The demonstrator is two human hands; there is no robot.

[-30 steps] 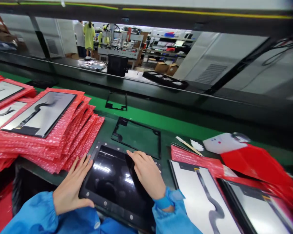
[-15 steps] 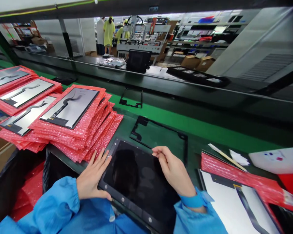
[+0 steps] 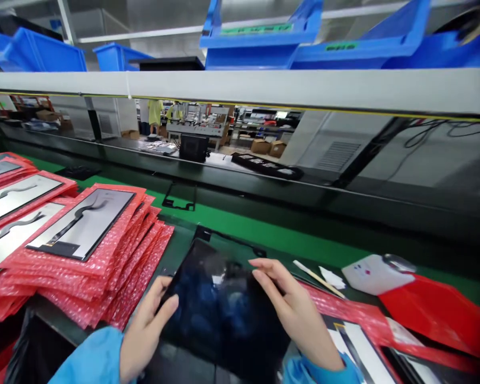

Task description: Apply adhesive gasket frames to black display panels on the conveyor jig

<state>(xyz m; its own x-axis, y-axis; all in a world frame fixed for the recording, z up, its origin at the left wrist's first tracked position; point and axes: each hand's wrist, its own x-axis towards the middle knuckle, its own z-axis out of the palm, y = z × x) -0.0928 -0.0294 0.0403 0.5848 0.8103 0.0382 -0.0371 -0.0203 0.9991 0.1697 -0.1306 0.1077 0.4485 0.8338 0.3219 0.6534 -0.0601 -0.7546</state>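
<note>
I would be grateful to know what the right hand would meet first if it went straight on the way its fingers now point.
Past the dark panel at its fingertips, the right hand would probably meet the black frame behind it first, though depth is unclear.

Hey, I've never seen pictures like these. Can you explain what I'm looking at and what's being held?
There's no robot here, just a person working bare-handed. Every picture comes from one camera worn on that person's head, looking forward and down. Right now, the left hand grips the left side of a glossy dark panel. The right hand is at its right edge; whether it pinches anything there is hard to tell. To the left lies a stack of red bubble-wrap sheets with a silvery panel on top. Just beyond the dark panel, part of a black frame shows. Farther right are a thin stick and more red wrapping.
</note>
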